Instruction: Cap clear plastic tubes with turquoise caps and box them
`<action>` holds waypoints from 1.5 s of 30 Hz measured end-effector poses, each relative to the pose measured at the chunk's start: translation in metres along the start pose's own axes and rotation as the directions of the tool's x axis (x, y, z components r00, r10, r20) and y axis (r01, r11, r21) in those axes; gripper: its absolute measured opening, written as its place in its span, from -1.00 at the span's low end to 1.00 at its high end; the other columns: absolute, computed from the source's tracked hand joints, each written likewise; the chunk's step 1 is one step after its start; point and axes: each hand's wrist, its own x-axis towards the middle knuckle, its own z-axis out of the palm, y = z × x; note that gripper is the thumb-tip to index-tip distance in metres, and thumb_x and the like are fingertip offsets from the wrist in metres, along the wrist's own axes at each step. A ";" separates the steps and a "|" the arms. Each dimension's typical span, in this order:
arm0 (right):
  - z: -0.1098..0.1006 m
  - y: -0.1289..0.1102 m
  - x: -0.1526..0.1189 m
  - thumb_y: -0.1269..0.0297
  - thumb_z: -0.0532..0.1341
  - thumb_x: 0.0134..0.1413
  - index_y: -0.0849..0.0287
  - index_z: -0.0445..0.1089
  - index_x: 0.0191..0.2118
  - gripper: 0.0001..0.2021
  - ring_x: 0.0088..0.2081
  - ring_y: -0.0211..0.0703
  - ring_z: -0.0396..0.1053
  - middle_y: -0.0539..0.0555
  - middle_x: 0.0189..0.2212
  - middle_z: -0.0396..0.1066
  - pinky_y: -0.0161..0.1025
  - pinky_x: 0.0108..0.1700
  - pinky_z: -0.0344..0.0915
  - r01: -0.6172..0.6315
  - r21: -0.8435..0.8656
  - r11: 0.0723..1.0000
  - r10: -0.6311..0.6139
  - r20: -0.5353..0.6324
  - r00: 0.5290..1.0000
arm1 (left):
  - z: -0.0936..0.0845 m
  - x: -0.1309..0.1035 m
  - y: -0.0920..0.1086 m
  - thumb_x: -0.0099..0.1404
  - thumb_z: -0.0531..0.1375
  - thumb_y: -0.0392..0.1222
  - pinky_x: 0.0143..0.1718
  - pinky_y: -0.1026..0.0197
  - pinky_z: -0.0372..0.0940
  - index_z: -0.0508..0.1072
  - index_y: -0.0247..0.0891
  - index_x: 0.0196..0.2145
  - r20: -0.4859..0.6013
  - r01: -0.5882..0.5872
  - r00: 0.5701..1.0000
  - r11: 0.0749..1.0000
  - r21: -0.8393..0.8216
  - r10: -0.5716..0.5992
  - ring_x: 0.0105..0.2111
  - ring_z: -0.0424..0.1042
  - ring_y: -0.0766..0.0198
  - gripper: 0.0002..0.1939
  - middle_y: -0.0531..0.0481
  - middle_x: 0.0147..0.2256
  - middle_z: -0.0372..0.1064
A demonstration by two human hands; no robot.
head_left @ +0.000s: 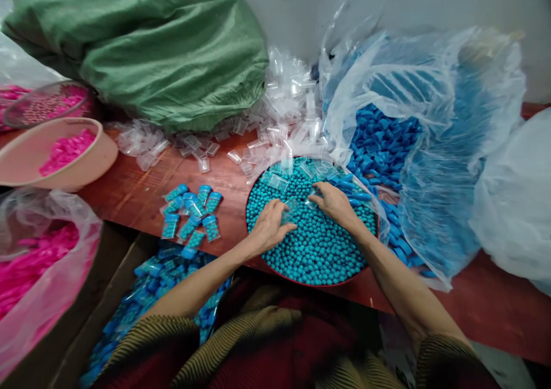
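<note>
A round, red-rimmed tray full of small turquoise balls sits in front of me. Over the balls, my left hand curls its fingers around a small see-through plastic container. Opposite it, my right hand pinches another see-through container, partly hidden by the fingers. More such containers lie on the balls near the far rim, one being a loose container. Blue caps rest at the tray's right side. Left of the tray lie several filled, blue-capped containers.
See-through containers are heaped behind the tray, beside a green sack. At right, a plastic bag spills blue caps. A pale basin holds pink pieces. Below the red table edge, filled containers lie in a box.
</note>
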 end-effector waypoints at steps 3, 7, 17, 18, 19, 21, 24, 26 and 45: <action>0.008 0.008 -0.004 0.26 0.16 0.10 0.25 0.25 0.07 -0.59 -0.14 -0.01 0.37 0.18 -0.17 0.41 -0.17 -0.10 0.27 0.058 0.070 0.996 -0.053 -0.071 0.996 | 0.000 0.013 0.012 0.15 0.23 -0.12 0.09 -0.06 0.15 0.25 -0.24 -0.12 0.089 -0.009 0.996 0.995 0.103 0.000 0.12 0.14 -0.02 -0.64 -0.21 0.09 0.10; 0.013 0.012 -0.014 0.25 0.15 0.09 0.24 0.26 0.08 -0.59 -0.16 0.01 0.36 0.20 -0.19 0.38 -0.12 -0.10 0.29 0.158 0.109 0.981 -0.144 -0.131 0.981 | 0.007 0.029 0.021 0.13 0.23 -0.14 -0.03 -0.14 0.20 0.28 -0.27 -0.15 0.190 0.004 0.981 0.981 0.194 -0.042 -0.01 0.23 -0.08 -0.66 -0.21 -0.07 0.22; 0.008 0.025 -0.028 0.33 0.12 0.06 0.21 0.34 -0.12 -0.76 -0.26 -0.09 0.33 0.15 -0.28 0.36 -0.13 -0.14 0.27 0.139 0.380 0.915 -0.047 -0.243 0.969 | 0.018 0.035 0.005 0.04 0.26 -0.26 0.05 -0.05 0.17 0.18 -0.37 0.04 0.186 0.055 0.981 0.998 0.022 -0.058 0.02 0.22 -0.04 -0.39 -0.24 -0.04 0.19; 0.007 0.023 -0.026 0.34 0.13 0.04 0.22 0.34 -0.14 -0.77 -0.26 -0.10 0.33 0.14 -0.29 0.36 -0.14 -0.14 0.27 0.124 0.404 0.906 -0.018 -0.255 0.967 | 0.018 0.035 0.005 0.04 0.26 -0.27 0.05 -0.05 0.18 0.22 -0.37 0.00 0.188 0.047 0.981 0.999 0.017 -0.049 0.02 0.23 -0.03 -0.45 -0.23 -0.06 0.21; 0.007 0.021 -0.023 0.35 0.14 0.03 0.21 0.34 -0.17 -0.79 -0.26 -0.11 0.33 0.13 -0.29 0.37 -0.15 -0.14 0.27 0.116 0.423 0.899 -0.003 -0.257 0.966 | 0.018 0.033 0.005 0.05 0.24 -0.28 0.06 -0.05 0.18 0.23 -0.36 -0.03 0.173 0.016 0.985 1.000 0.010 -0.018 0.04 0.22 -0.03 -0.49 -0.24 -0.05 0.20; 0.008 0.013 -0.019 0.38 0.15 0.00 0.21 0.35 -0.22 -0.83 -0.27 -0.14 0.33 0.10 -0.30 0.39 -0.18 -0.15 0.28 0.129 0.447 0.885 -0.031 -0.221 0.975 | 0.020 0.028 0.006 0.06 0.22 -0.31 0.13 -0.11 0.10 0.22 -0.34 -0.04 0.097 -0.081 0.992 0.997 0.012 0.079 0.16 0.09 -0.08 -0.51 -0.29 0.08 0.10; 0.012 -0.001 -0.018 0.42 0.15 0.00 0.23 0.39 -0.25 -0.84 -0.26 -0.16 0.37 0.10 -0.30 0.44 -0.22 -0.16 0.29 0.179 0.461 0.869 -0.135 -0.127 0.983 | 0.025 0.022 0.005 0.03 0.22 -0.34 0.20 -0.23 -0.04 0.19 -0.33 -0.06 0.043 -0.213 0.976 0.977 0.020 0.212 0.28 -0.19 -0.19 -0.50 -0.35 0.23 -0.13; 0.011 -0.006 -0.022 0.44 0.12 0.04 0.22 0.43 -0.22 -0.81 -0.21 -0.15 0.40 0.13 -0.26 0.48 -0.22 -0.12 0.29 0.199 0.432 0.879 -0.189 -0.068 0.980 | 0.027 0.021 0.004 0.01 0.23 -0.34 0.17 -0.23 0.01 0.18 -0.32 -0.04 0.074 -0.232 0.970 0.972 -0.025 0.233 0.26 -0.09 -0.18 -0.46 -0.36 0.19 -0.03; 0.000 -0.091 0.050 0.34 0.02 0.21 0.18 0.24 0.02 -0.72 -0.13 -0.07 0.40 0.20 -0.08 0.36 -0.25 -0.20 0.29 0.251 -0.140 0.958 -0.241 0.080 0.967 | 0.021 0.030 0.005 -0.06 0.23 -0.22 0.08 -0.15 0.17 0.21 -0.32 0.02 0.145 -0.068 0.986 0.996 -0.062 0.077 0.04 0.23 -0.10 -0.36 -0.26 0.02 0.24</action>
